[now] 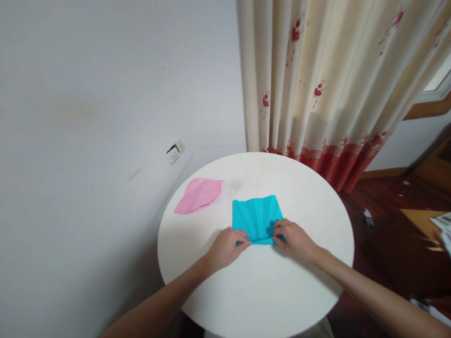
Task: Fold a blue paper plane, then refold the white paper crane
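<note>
A turquoise sheet of paper, creased in fan-like folds, lies near the middle of a round white table. My left hand pinches the sheet's near left corner. My right hand grips its near right corner, fingers curled over the edge. A folded pink paper shape lies flat to the left, apart from both hands.
The table stands close to a white wall with a socket. A cream curtain with red flowers hangs behind it. Dark wooden floor to the right holds a crumpled scrap and wooden furniture.
</note>
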`<state>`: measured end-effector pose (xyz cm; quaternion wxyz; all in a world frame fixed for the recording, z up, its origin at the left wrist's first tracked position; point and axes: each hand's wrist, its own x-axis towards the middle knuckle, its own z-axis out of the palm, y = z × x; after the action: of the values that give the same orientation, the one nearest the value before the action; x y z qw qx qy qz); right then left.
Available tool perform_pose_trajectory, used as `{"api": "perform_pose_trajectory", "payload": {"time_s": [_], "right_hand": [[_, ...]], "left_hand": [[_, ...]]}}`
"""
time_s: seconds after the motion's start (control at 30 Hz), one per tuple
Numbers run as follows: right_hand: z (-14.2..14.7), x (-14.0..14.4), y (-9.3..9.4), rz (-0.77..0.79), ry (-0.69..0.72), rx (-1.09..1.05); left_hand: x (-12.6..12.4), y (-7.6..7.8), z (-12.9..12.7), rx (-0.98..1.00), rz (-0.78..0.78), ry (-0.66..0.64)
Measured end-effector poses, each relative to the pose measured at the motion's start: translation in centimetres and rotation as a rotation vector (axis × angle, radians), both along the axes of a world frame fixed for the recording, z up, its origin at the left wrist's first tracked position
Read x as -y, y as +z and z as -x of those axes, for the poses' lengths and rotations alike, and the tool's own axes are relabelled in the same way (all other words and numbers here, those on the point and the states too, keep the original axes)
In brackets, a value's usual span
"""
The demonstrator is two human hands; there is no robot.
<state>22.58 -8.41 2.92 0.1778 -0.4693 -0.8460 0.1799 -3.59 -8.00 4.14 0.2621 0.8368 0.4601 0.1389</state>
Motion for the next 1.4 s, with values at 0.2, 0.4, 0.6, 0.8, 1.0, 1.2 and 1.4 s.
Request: {"api": "perform_pose_trajectory", "payload": {"time_s": [0.2,0.4,0.6,0.8,1.0,1.2,1.4], "right_hand": [[0.4,0.0,0.4,0.043,0.012,0.028],[1.0,0.8,-0.3,-0.037,0.0,0.047],[0.8,1.1,-0.7,-0.035,0.001,0.0],[0.8,1.1,-0.9,-0.043,-0.039,-0.035],[-0.4,0.8,-1.4,-0.022,-0.029,-0.139],[-1.0,0.8,-2.3,0.02,-0.1,-0.211],[-1.9,-0.4,-2.0,0.056,-0.02,-0.238]], "left_hand": [[0.1,0.9,-0.1,-0.136,-0.031,-0.037],[1.0,0.6,-2.6,-0.226,-0.178,-0.071],[0.5,-0.4,-4.0,-0.146,-0.105,-0.058],[1.2,-0.2,-2.6,-0.127,-0.158,-0.1],[0.4,-1.0,0.7,-0.054,-0.112,-0.076],[-1.1,-1.8,2.4,0.115,-0.128,-0.224],[-2.2,-2.4,3.2,0.205,0.001,-0.151]]}}
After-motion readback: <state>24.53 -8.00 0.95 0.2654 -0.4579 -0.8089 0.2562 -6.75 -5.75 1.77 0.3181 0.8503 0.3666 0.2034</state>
